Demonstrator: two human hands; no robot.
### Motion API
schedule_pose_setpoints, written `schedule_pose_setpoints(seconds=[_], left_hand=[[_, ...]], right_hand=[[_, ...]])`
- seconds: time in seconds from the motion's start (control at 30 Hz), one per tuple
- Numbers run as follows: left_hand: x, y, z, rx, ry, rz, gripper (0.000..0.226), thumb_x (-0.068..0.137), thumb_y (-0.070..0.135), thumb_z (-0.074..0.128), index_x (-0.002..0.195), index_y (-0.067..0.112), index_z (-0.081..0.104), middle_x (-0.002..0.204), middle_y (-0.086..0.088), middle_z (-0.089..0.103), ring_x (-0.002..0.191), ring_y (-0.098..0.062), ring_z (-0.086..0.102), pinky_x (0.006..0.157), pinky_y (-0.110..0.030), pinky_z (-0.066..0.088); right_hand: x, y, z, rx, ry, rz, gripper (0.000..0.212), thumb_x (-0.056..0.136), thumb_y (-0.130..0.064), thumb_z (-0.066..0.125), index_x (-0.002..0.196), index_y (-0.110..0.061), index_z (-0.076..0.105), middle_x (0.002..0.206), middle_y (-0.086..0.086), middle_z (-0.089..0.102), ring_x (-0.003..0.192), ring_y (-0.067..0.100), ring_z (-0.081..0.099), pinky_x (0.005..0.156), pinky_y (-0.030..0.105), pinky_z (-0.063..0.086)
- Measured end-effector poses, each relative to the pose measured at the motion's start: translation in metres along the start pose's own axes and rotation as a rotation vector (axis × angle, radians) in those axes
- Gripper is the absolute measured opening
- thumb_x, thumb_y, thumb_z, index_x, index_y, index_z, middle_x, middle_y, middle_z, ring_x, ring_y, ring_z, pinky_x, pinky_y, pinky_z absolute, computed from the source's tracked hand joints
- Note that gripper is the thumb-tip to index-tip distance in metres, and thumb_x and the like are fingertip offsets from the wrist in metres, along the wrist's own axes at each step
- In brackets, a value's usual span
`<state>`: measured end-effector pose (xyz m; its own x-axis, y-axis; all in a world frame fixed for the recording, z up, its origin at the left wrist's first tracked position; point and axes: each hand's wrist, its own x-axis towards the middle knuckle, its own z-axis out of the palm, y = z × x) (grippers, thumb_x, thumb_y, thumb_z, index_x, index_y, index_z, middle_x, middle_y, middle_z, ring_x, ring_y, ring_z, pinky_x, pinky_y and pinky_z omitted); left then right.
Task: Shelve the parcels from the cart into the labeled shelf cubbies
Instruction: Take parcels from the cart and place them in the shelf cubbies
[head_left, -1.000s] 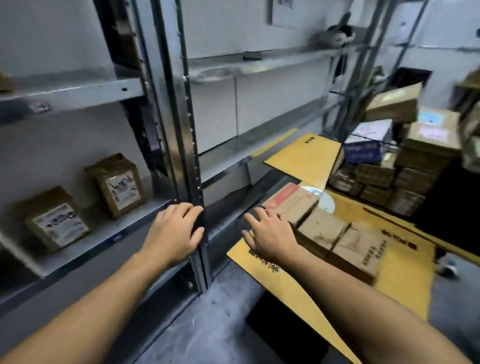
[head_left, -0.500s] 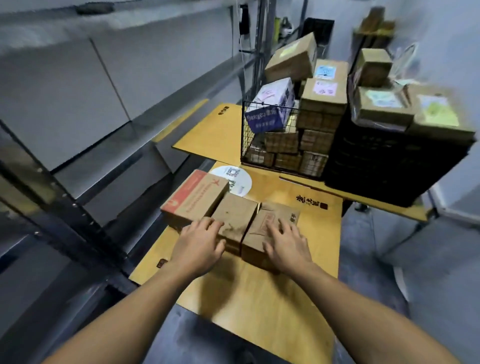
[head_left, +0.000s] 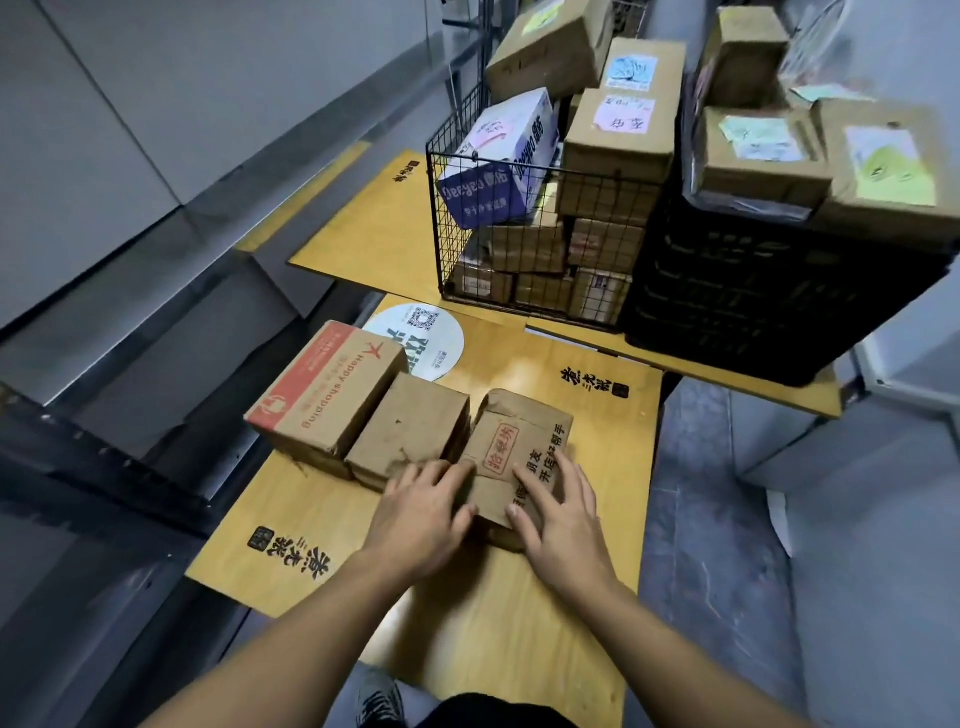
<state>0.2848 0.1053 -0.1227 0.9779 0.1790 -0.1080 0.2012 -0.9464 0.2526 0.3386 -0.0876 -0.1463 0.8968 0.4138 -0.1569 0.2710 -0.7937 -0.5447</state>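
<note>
Three parcels in a row on table; stamped box rightmost, plain box touching its left; left hand curled over its left edge, right hand flat on top, fingers spread; best hook right fingers over its right edge before lifting, else it tips.

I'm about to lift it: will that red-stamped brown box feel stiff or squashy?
The box looks creased and dented at its near edge, so it will probably give a little under the left hand and right hand. Its flat faces should keep it from rolling, and plain cardboard likely won't slip.
</note>
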Motion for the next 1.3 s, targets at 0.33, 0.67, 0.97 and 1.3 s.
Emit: schedule_pose_setpoints(seconds=[0.33,0.67,0.97,1.3], left_hand=[[-0.013,0.020,-0.006,-0.478,0.133,0.087,0.047,0.091,0.038,0.058,0.136,0.032,0.050,0.134,0.010,0.049,0.125,-0.008,0.040,0.106,-0.029,0.034],[-0.011,0.019,-0.021,-1.069,0.281,-0.149,0.040,0.086,0.025,0.067,0.121,0.042,0.057,0.122,0.014,0.056,0.119,-0.007,0.054,0.105,-0.040,0.044],[-0.027,0.030,-0.029,-1.228,0.125,-0.138,0.056,0.081,0.037,0.068,0.134,0.040,0.048,0.129,0.025,0.057,0.124,0.001,0.052,0.107,-0.033,0.042],[-0.041,0.038,-0.036,-0.849,0.271,-0.028,0.068,0.079,0.044,0.071,0.139,0.043,0.041,0.132,0.027,0.045,0.122,0.014,0.042,0.095,-0.003,0.032]], right_hand=[[0.001,-0.011,-0.008,0.632,0.091,0.240,0.052,0.096,-0.040,0.062,0.145,-0.041,0.043,0.145,0.008,0.044,0.135,0.024,0.044,0.110,0.038,0.040],[-0.018,-0.005,-0.022,0.879,0.153,0.112,0.048,0.086,-0.050,0.064,0.127,-0.067,0.045,0.148,-0.012,0.045,0.138,0.012,0.044,0.112,0.047,0.043],[-0.030,-0.017,-0.027,0.745,0.145,0.025,0.046,0.090,-0.064,0.050,0.134,-0.068,0.038,0.153,-0.012,0.036,0.141,0.006,0.037,0.115,0.041,0.038],[-0.033,-0.034,-0.036,0.862,0.094,0.039,0.081,0.070,-0.081,0.063,0.142,-0.054,0.036,0.128,-0.025,0.059,0.123,0.005,0.057,0.102,0.039,0.051]])
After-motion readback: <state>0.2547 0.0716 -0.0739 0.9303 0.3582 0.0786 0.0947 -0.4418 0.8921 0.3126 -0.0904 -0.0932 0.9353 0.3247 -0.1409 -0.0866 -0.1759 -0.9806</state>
